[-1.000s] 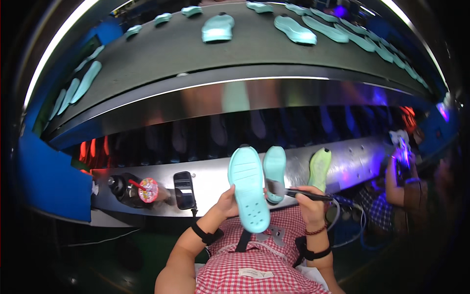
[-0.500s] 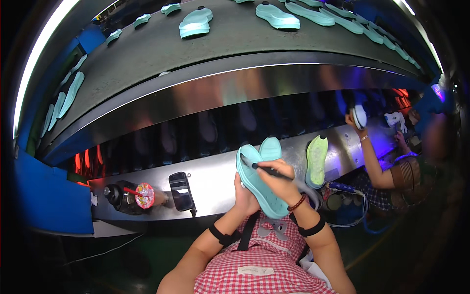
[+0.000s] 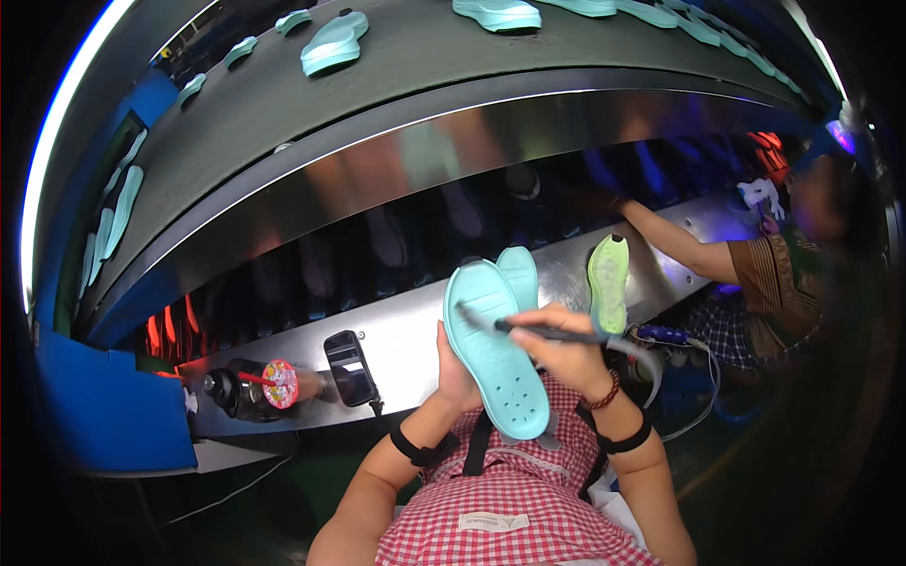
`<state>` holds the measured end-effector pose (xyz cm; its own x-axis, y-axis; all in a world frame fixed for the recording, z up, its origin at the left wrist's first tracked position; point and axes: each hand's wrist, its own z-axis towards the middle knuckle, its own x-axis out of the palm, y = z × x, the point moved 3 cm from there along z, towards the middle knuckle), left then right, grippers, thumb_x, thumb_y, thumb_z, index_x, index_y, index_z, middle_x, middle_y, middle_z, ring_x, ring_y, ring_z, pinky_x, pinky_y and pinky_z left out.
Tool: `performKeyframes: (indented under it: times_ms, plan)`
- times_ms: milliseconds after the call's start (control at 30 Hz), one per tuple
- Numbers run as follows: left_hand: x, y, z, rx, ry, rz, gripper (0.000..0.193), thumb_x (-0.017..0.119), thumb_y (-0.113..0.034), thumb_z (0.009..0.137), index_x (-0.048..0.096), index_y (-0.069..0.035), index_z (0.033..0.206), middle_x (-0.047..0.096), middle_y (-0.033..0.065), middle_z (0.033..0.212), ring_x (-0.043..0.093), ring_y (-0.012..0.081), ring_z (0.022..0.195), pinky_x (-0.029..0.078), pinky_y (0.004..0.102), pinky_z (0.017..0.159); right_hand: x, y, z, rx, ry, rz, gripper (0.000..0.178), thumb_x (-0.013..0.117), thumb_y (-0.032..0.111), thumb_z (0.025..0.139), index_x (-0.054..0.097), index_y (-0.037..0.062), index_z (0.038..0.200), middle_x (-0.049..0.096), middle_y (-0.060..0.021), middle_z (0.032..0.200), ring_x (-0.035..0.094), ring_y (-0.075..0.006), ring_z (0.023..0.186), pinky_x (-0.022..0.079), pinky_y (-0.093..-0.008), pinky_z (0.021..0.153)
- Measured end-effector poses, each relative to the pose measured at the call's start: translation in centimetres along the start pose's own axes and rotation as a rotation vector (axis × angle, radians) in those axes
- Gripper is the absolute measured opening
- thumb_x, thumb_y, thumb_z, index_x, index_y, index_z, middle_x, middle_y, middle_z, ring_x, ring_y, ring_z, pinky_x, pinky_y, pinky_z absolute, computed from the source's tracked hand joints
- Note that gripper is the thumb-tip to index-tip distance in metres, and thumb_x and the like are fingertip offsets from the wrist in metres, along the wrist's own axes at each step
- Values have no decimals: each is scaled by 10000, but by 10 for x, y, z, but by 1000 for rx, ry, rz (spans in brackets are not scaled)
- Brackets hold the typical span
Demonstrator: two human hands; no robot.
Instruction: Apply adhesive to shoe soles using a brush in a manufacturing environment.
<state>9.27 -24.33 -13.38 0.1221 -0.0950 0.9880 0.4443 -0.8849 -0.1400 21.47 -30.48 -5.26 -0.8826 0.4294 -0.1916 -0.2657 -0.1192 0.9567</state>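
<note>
In my left hand (image 3: 455, 375) rests a teal shoe sole (image 3: 500, 354), gripped along its left edge and underside, with its inner face toward me and its holed end nearest my apron. My right hand (image 3: 572, 358) is closed round a dark-handled brush (image 3: 555, 334). The blurred bristles lie over the upper part of the sole's face. Just behind the held sole, a second teal sole (image 3: 519, 272) sticks out at the upper right; whether it touches the bench is hidden. To the right, a yellow-green sole (image 3: 608, 283) lies on the metal bench (image 3: 406, 330).
A phone (image 3: 350, 368), a dark bottle (image 3: 223, 389) and a lidded cup (image 3: 280, 383) with a red straw stand on the left of the bench. Several teal soles ride the conveyor belt (image 3: 415, 61) beyond. A co-worker's arm (image 3: 679, 243) reaches under the conveyor at right.
The held sole has turned, showing more of its face and holes. My right hand and brush have moved slightly right and down. The co-worker's arm has stretched leftward into the dark space under the conveyor.
</note>
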Motion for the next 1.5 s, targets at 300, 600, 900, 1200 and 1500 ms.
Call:
performKeyframes:
  times_ms: [300,600,900,1200,1500]
  plan:
    - [4,-15,7,125,-234,235,855,136,-733,749,419,-66,1203,543,171,1047,549,317,899,444,445,806,-5,13,-13,-50,241,27,211,675,29,686,657,33,896,638,-103,805,603,-180,757,478,-269,701]
    - [28,-48,4,532,19,376,954,139,-808,674,472,-21,1097,538,188,889,527,299,783,435,422,737,-5,32,-22,-285,518,60,217,686,22,669,654,30,884,654,-85,868,617,-197,800,461,-298,740]
    - [48,-68,-2,639,14,403,940,117,-791,694,460,-32,1130,546,208,838,539,309,713,445,422,699,-13,29,-19,-209,536,184,211,682,-12,658,656,12,866,653,-128,870,621,-199,804,475,-291,720]
    - [60,-64,-9,470,165,433,930,152,-776,713,349,-56,1267,514,229,1074,542,367,938,431,478,841,-12,2,-24,105,349,508,195,622,-27,731,613,-34,926,628,-139,945,594,-194,884,471,-282,802]
    - [29,-39,-19,180,22,475,637,390,-443,844,277,-26,1312,453,210,1211,516,339,1033,414,446,895,-4,32,-32,3,458,220,199,618,-40,727,618,-21,926,629,-129,948,619,-145,795,502,-223,676]
